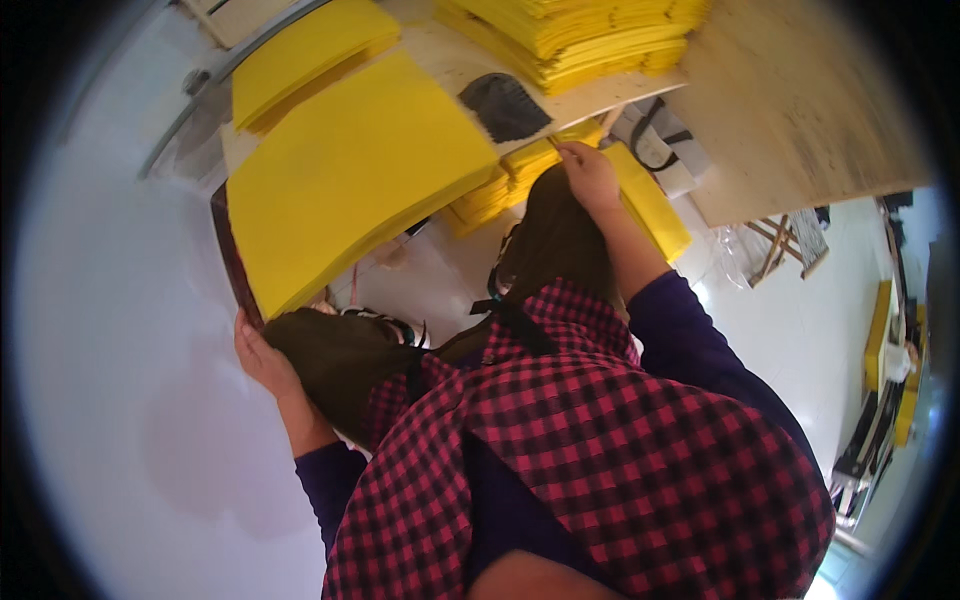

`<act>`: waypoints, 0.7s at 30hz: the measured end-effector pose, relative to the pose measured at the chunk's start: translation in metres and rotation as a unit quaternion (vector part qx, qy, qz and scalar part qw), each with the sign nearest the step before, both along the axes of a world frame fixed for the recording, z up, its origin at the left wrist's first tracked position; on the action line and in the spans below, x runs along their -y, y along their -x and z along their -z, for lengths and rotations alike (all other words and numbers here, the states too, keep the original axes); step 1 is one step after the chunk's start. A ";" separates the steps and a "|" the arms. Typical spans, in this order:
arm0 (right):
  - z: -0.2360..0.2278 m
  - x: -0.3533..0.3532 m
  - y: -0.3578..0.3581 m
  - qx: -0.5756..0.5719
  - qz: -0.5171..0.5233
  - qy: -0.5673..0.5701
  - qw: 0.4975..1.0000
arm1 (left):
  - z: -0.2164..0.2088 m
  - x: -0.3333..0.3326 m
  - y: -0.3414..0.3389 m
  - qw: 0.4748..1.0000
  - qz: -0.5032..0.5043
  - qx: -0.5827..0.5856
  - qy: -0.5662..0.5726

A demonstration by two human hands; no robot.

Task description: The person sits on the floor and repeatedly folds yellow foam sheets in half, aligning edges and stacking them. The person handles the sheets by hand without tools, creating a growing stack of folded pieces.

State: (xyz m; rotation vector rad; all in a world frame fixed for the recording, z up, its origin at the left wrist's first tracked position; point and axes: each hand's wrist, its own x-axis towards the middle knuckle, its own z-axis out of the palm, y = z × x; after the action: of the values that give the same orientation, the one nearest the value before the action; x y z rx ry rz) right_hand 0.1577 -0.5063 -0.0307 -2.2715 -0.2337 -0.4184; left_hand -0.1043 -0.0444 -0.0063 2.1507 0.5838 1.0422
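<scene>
My left hand (pixel 264 358) is beside my left knee, fingers stretched up toward the dark table side (pixel 232 255) at the near left corner. Whether the fingertips touch it I cannot tell. Beyond my right knee, my right hand (pixel 592 180) has its fingers drawn together at the edge of the wooden table (pixel 440 65); what they pinch, if anything, is too small to make out. Between the hands, a large stack of yellow sheets (pixel 360 170) overhangs the near side of the table. A dark grey piece with a jagged edge (pixel 505 106) lies right of that stack.
A smaller yellow stack (pixel 310 55) lies behind at left, and a tall yellow pile (pixel 590 40) at the back. More yellow sheets (pixel 480 205) sit under the tabletop. A wooden panel (pixel 810 110) stands at right, with a folding wooden stool (pixel 780 245) below it.
</scene>
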 end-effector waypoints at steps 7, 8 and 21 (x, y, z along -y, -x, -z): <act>-0.014 -0.005 0.000 -0.038 -0.015 -0.006 0.999 | -0.005 0.005 -0.004 0.998 -0.008 0.025 0.059; -0.017 -0.007 -0.003 -0.040 -0.024 0.000 0.999 | -0.004 0.005 -0.004 0.997 -0.007 0.027 0.066; -0.016 -0.066 -0.091 -0.171 -0.011 0.171 0.970 | 0.005 -0.002 0.001 0.997 -0.030 0.016 0.066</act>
State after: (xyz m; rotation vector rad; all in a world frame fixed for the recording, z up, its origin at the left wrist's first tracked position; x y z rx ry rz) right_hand 0.2486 -0.4402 -0.0148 -2.6281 -0.1631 0.0358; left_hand -0.1058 -0.0426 -0.0109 2.0097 0.6869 1.0390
